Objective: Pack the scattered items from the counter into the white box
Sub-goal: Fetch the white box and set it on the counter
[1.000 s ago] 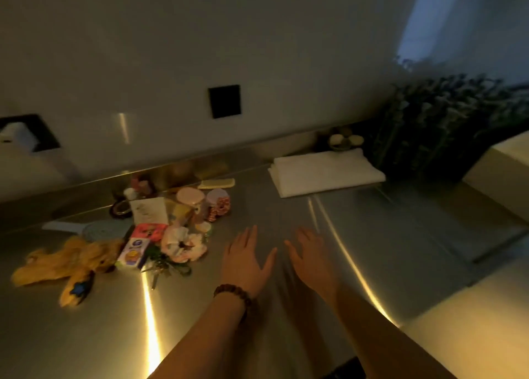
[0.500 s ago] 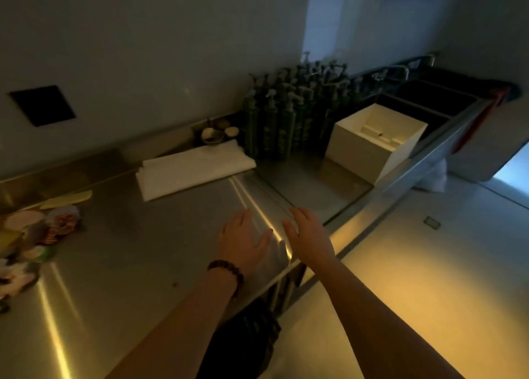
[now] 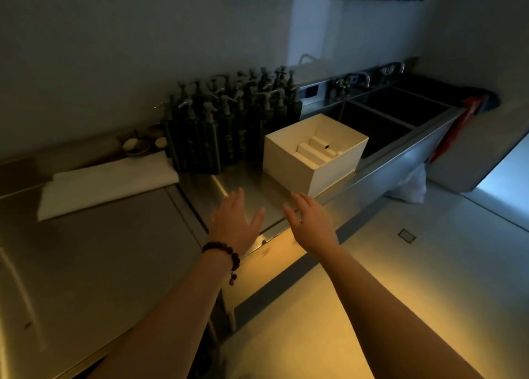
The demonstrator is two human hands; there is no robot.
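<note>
While the white box (image 3: pixel 312 161) sits open, left hand (image 3: pixel 236 225) and right hand (image 3: pixel 310 221) hover, fingers spread, empty

You are standing in a dim commercial kitchen or back-of-house wash area. A long brushed stainless-steel bench (image 3: pixel 94 252) with a raised steel backsplash runs from 9 o'clock toward 1 o'clock. At 1 o'clock it meets a deep double-basin steel sink (image 3: pixel 400 115) with several metal taps (image 3: pixel 363 76) mounted behind it. At 12 o'clock a dense cluster of dark green pump-dispenser bottles (image 3: pixel 232 126) stands against the plain grey wall. A folded white cloth (image 3: pixel 108 182) lies on the bench at 10 o'clock. A pale tiled floor (image 3: pixel 429 250) with a small square drain cover (image 3: pixel 406 236) spreads at 3 o'clock.
</note>
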